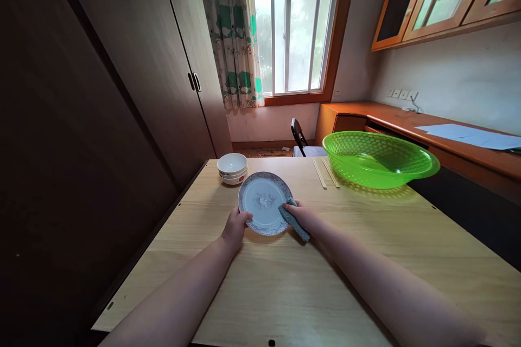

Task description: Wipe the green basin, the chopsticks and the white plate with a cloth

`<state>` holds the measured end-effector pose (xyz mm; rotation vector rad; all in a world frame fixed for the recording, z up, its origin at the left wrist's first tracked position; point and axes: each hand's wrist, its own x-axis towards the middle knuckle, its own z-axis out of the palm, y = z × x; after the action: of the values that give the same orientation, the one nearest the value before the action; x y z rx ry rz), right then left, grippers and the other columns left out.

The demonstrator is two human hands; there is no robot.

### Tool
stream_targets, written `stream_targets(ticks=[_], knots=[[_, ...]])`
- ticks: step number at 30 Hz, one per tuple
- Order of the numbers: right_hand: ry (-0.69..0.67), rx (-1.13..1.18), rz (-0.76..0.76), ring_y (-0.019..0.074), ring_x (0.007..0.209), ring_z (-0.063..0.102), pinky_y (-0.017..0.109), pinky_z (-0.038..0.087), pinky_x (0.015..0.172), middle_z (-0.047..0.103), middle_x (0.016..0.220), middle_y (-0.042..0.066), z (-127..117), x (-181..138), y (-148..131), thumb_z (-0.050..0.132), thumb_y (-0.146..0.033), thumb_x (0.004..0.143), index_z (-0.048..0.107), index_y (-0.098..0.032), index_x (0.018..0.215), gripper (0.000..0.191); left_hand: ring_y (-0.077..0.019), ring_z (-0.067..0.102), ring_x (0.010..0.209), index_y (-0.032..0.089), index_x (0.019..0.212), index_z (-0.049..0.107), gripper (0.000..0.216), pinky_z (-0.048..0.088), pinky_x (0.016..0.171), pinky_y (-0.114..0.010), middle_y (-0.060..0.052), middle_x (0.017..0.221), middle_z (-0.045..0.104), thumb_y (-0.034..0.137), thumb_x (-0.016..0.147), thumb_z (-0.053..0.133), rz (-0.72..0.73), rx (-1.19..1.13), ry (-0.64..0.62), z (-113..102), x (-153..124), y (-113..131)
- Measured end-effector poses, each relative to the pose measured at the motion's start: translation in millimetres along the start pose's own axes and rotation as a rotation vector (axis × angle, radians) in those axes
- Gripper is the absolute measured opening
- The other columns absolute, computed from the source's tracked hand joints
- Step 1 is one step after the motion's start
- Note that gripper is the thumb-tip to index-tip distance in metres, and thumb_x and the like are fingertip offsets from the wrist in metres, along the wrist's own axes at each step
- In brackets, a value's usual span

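Note:
A round plate (pixel 262 200) with a blue patterned rim is tilted up off the wooden table (pixel 366 260). My left hand (pixel 235 226) grips its near left rim. My right hand (pixel 303 216) is closed on a grey-blue cloth (pixel 293 220), pressed against the plate's right edge. Both forearms reach in from the bottom of the view.
A stack of white bowls (pixel 232 168) stands behind the plate to the left. Chopsticks (pixel 324 173) lie beside a green plastic basket (pixel 378 158) at the back right. A dark wardrobe (pixel 101 92) borders the table's left edge; a chair (pixel 299 138) and a desk (pixel 427 124) stand beyond.

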<state>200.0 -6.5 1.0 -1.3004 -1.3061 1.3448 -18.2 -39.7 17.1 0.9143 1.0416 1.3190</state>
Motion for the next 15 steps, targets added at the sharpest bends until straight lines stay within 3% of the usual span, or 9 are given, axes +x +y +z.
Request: stream_targets(ticks=[3,6,11,15], knots=[[-0.056,0.026,0.038,0.0202,0.075,0.067,0.029,0.052,0.07,0.075,0.085,0.004,2.9,-0.8,0.1,0.07,-0.041,0.069,0.071,-0.018,0.087,0.029,-0.0205,0.063,0.076,0.015,0.086,0.068,0.035,0.047,0.069,-0.03,-0.005,0.08,0.07,0.042,0.065,0.071,0.011,-0.054,-0.006,-2.9,1.9,-2.4],[-0.014,0.071,0.048,0.0201,0.074,0.066,0.029,0.051,0.068,0.074,0.082,0.004,4.4,-1.2,0.2,0.067,-0.041,0.07,0.07,-0.018,0.085,0.027,-0.0266,0.065,0.095,0.014,0.101,0.067,0.049,0.05,0.079,-0.034,-0.011,0.102,0.072,0.052,0.071,0.07,0.017,-0.121,-0.072,-4.1,4.0,-4.6],[0.114,0.138,0.015,0.0236,0.083,0.067,0.032,0.051,0.075,0.075,0.089,0.007,11.5,-6.1,-0.7,0.065,-0.045,0.07,0.069,-0.017,0.088,0.033,-0.0248,0.066,0.096,0.021,0.124,0.057,0.057,0.054,0.079,-0.037,-0.01,0.12,0.066,0.043,0.074,0.073,0.033,-0.102,-0.26,-2.3,2.8,-5.6],[0.114,0.174,-0.029,0.0257,0.088,0.067,0.035,0.052,0.078,0.075,0.093,0.008,21.8,-15.3,-4.6,0.067,-0.049,0.07,0.069,-0.018,0.092,0.039,-0.0294,0.063,0.106,0.02,0.125,0.058,0.058,0.054,0.085,-0.042,-0.014,0.126,0.064,0.033,0.072,0.075,-0.05,-0.045,-0.365,-0.2,-2.0,-5.9]])
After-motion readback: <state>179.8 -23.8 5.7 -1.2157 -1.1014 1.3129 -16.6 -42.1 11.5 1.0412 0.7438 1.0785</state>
